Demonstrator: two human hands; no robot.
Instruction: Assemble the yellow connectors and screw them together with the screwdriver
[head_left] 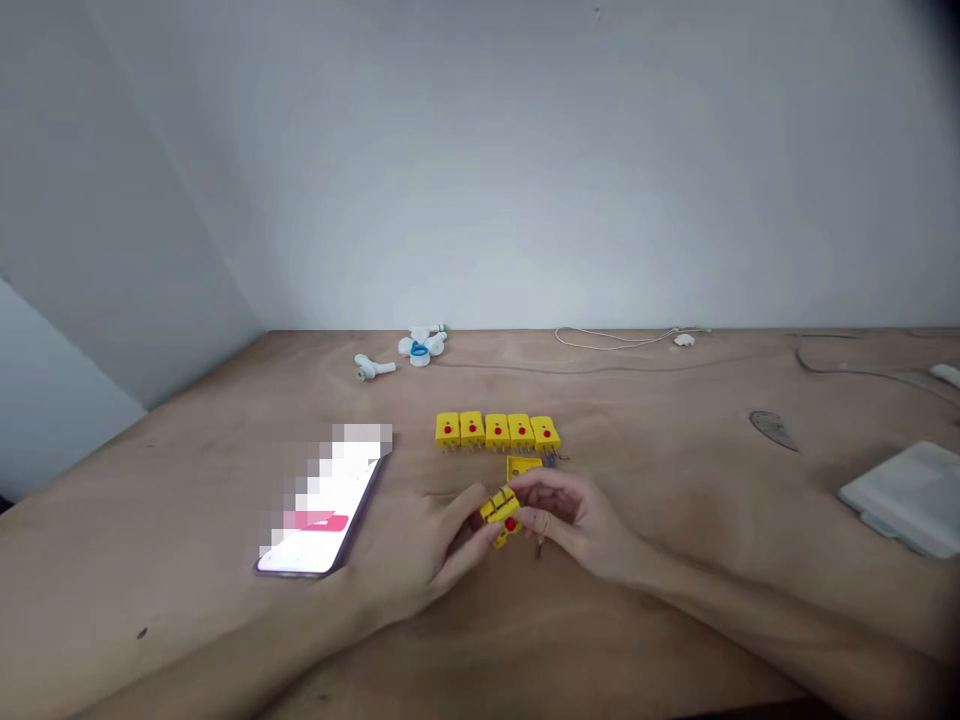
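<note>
Between both hands is a small yellow plug-like block (pixel 500 505) with thin metal pins along its top. My left hand (pixel 442 540) pinches it from the left, thumb and finger closed on its edge. From the other side my right hand (pixel 574 515) grips it too, its thumb by a red dot on the yellow body. Just beyond the fingers lies an open yellow shell (pixel 523 467), partly covered by the right hand. A row of several yellow blocks (pixel 497 431), each with a red dot and metal pins facing me, sits farther back.
A lit phone (pixel 322 515) lies left of the hands. White fittings (pixel 418 348), one with a blue ring, stand near the wall. A thin cord (pixel 600 345) runs along the back. At the right is a translucent white case (pixel 911 497) on the wooden table (pixel 645 440).
</note>
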